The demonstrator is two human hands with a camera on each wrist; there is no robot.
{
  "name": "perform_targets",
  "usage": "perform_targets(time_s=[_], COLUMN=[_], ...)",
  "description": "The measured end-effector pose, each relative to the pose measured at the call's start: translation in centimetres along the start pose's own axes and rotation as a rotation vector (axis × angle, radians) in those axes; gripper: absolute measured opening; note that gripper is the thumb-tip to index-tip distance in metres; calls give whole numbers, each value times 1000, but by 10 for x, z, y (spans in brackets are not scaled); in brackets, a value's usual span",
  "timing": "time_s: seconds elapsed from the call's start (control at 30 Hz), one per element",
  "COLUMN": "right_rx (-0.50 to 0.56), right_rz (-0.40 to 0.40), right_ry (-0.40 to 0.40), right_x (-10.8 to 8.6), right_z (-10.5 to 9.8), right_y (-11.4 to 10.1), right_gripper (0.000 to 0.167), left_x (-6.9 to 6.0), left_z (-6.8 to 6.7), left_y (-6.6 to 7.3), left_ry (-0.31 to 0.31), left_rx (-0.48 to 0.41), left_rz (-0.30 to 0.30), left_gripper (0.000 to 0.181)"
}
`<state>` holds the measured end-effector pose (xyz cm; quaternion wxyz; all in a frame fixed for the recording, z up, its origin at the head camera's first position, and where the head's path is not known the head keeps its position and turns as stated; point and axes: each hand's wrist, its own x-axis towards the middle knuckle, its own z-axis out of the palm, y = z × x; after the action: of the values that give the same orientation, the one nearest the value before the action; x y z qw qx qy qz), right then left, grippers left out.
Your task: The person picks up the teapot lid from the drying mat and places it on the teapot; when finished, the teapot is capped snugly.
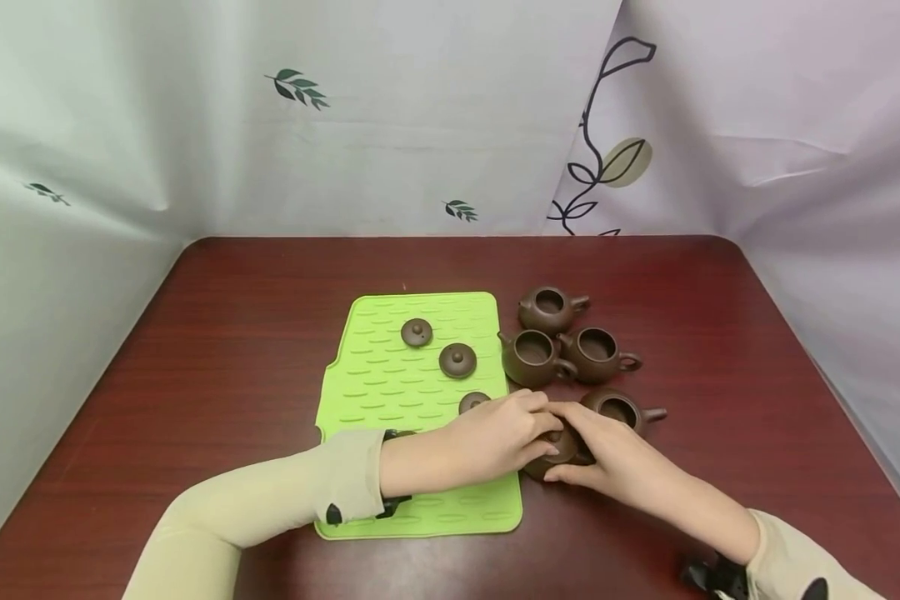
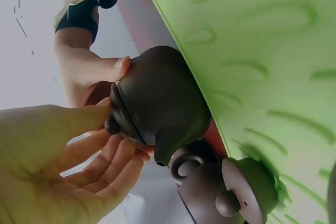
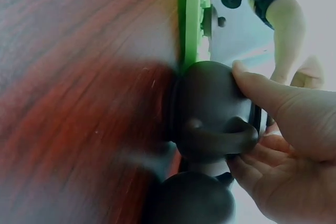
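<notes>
A small dark brown teapot (image 2: 163, 93) stands just off the right edge of a green mat (image 1: 390, 358), near its front corner. A lid (image 2: 125, 109) sits on its mouth. My left hand (image 1: 495, 433) reaches in from the left and pinches the lid's knob between thumb and fingers. From the right, my right hand (image 1: 618, 462) grips the teapot's body, thumb on the near side and fingers on the far side. The teapot's handle (image 3: 220, 139) shows in the right wrist view. In the head view, both hands cover much of the pot.
Several lidless brown teapots (image 1: 596, 354) stand close together behind the right hand, along the mat's right side. On the mat lie three loose lids (image 1: 457, 360), the nearest partly behind the left hand. The dark red table (image 1: 255, 333) meets pale curtains (image 1: 390, 125) at its back.
</notes>
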<state>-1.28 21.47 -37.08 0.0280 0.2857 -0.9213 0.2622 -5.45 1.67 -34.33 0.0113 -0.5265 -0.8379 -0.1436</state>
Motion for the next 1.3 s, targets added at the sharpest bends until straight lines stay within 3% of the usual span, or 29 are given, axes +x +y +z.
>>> perform_targets(time_s=[0.17,0.37,0.6,0.8,0.97,1.3], right_rx=[-19,-34,-23,-46,-34,-8], right_rz=[-28,-109,-20,3,50,74], right_ry=[-27,-20,28,95,104,90], right_x=[1,-2,-13,-29,-35,-39], right_z=[-3,-18,-38,-41,-42,-36], right_y=[2,11,31,49,58,72], right_gripper=[75,76,65,62,62,63], left_x=[-16,-43,-83,-107,-110,-88], left_z=[-2,-13,-27,-25,-22,-13], left_y=[-3,-12,-24,-31,-35,-42], left_ry=[-30,-23,25,71,68,43], left_rx=[-75,-191,-296,-343,-341,-255], left_rz=[-31,-126,-255,-288,-322,-274], left_gripper=[37,42,40,32,31,32])
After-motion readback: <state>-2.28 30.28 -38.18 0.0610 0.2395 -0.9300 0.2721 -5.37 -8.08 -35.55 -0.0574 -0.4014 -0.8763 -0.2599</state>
